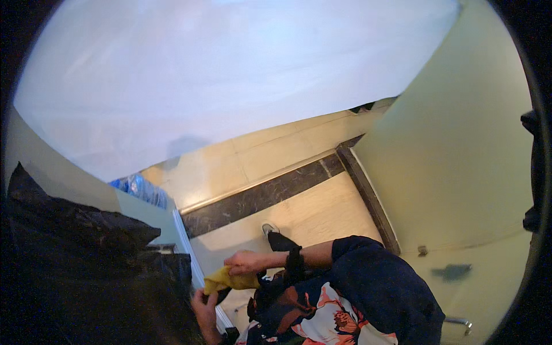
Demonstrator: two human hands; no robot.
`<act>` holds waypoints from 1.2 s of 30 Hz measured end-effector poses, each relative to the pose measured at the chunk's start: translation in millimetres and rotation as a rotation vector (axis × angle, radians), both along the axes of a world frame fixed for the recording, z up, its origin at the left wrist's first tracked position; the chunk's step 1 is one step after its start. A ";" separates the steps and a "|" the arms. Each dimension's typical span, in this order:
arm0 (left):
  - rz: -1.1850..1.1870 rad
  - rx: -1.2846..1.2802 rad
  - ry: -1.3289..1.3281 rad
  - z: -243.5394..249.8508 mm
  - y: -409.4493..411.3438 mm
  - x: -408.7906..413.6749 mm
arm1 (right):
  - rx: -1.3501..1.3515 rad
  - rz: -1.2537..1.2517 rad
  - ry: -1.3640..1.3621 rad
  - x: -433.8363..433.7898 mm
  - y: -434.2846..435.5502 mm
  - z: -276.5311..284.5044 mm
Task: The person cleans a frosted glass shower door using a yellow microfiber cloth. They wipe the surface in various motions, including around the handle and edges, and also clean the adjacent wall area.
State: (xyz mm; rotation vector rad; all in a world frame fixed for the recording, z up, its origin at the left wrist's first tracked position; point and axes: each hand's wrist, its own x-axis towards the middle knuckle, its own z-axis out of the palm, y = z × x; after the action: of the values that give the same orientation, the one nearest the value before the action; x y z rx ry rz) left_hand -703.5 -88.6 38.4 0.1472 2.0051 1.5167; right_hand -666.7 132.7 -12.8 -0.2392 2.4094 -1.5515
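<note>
My right hand point(243, 262), with a dark band at its wrist, grips the upper edge of a yellow cloth point(239, 281). Lower and to the left, the fingers of my left hand point(205, 304) pinch the other end of it. Held in front of my body, the cloth is bunched and partly folded; I cannot tell its full shape. Behind it and below my hands is dark clothing with a floral-print front point(340, 317).
Dark plastic-like sheeting point(95, 258) fills the left side. A large white sheet point(241, 64) hangs ahead. Beneath it runs a dark stone threshold point(267, 199) across the light floor. Blue plastic-wrapped goods point(140, 189) lie beyond the left edge. A pale wall point(448, 164) rises at right, with a metal handle point(459, 321).
</note>
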 end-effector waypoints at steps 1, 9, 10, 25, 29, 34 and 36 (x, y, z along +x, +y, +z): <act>0.021 -0.031 -0.018 5.0 10.3 -8.2 | 0.029 0.007 -0.041 -8.8 6.7 -0.9; 0.422 0.342 -0.211 28.8 81.0 -56.3 | -0.638 -0.086 -0.297 -61.0 87.0 18.0; 0.453 0.348 -0.230 27.8 89.0 -70.9 | -0.648 -0.053 -0.307 -71.0 99.1 25.4; 0.459 0.279 -0.167 46.1 199.1 -114.2 | -0.250 0.002 0.162 -144.2 151.5 27.3; 0.401 0.168 -0.047 47.6 205.4 -120.7 | -0.187 0.003 -0.044 -165.2 162.5 27.4; 0.446 0.019 0.096 43.3 210.2 -130.9 | -0.380 -0.090 0.235 -176.1 159.3 35.3; 0.440 -0.032 0.123 40.1 206.3 -135.7 | -0.158 0.003 0.235 -186.6 152.8 33.1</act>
State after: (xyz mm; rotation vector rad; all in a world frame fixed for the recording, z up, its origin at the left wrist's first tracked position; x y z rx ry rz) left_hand -839.2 117.7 78.5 -0.2358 2.2634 1.7730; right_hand -853.4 285.5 20.3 -0.4805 2.4550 -1.8053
